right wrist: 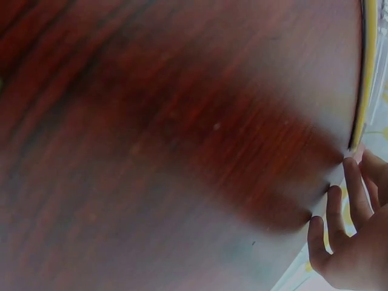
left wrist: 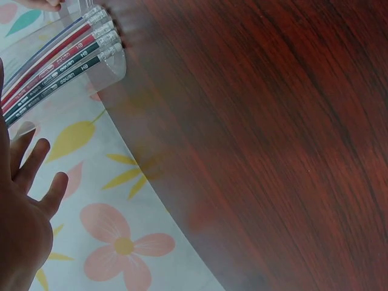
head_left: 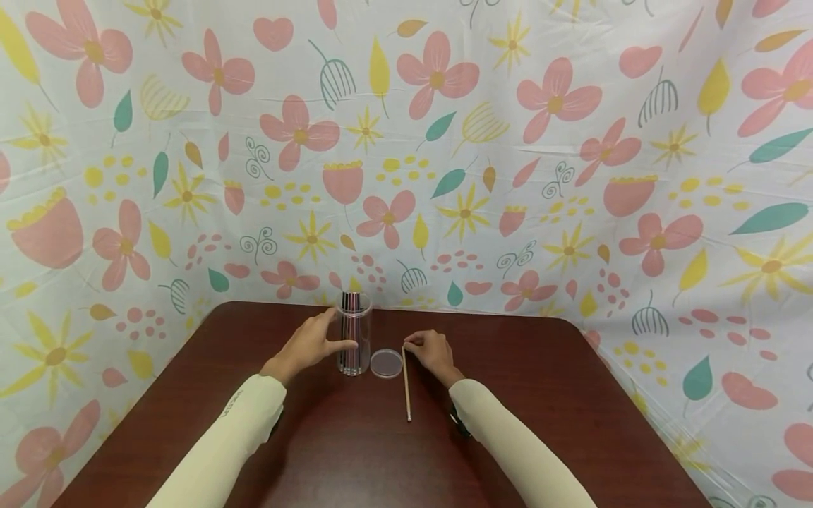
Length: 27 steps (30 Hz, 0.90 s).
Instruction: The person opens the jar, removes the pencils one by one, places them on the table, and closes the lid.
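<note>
A clear cylindrical jar [head_left: 364, 331] stands upright on the table, with several dark and red pencils [left wrist: 63, 63] inside. My left hand [head_left: 311, 342] is at its left side, thumb across the front and index finger toward the back, holding it. Other fingers [left wrist: 37, 167] of that hand spread apart below the jar in the left wrist view. Right of the jar lies a round clear lid [head_left: 386, 363]. A yellowish pencil [head_left: 407, 391] lies beside the lid, eraser end toward me. My right hand [head_left: 433, 351] pinches its far end; the other fingertips touch the tabletop in the right wrist view.
The dark red-brown wooden table [head_left: 356, 451] ends at a back edge just behind the jar. Behind it hangs a white cloth [head_left: 419, 162] with a flower print, which also closes in both sides.
</note>
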Each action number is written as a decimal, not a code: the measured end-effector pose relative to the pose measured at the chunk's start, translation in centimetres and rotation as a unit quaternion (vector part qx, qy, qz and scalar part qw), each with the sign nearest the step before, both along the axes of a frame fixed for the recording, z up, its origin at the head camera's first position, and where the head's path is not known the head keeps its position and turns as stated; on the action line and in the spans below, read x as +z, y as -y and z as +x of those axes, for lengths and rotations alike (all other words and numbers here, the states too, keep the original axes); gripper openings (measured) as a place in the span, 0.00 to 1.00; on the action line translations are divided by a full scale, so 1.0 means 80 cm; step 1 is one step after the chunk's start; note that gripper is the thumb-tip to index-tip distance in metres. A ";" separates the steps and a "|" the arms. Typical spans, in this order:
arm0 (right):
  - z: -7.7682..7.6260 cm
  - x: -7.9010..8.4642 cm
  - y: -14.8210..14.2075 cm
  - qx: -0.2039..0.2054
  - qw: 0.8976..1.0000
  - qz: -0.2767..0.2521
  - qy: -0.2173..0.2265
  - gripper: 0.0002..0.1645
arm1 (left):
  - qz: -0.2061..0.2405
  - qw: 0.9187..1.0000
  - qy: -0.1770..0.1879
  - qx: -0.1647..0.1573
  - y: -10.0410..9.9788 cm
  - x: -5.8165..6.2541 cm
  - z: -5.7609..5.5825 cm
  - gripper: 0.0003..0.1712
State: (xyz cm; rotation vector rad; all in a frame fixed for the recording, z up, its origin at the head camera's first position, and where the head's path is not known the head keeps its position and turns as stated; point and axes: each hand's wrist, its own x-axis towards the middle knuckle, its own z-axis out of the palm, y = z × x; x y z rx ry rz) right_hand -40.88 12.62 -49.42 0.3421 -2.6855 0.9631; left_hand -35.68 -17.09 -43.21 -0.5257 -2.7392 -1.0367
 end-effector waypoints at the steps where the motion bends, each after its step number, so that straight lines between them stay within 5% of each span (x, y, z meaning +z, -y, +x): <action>1: 0.001 0.000 0.000 0.001 1.000 -0.001 0.000 0.07 | -0.001 1.000 -0.001 0.001 0.000 0.000 0.000 0.53; 27: 0.004 0.012 -0.018 0.002 1.000 0.011 0.005 0.08 | -0.002 1.000 -0.002 0.001 -0.001 0.001 0.003 0.54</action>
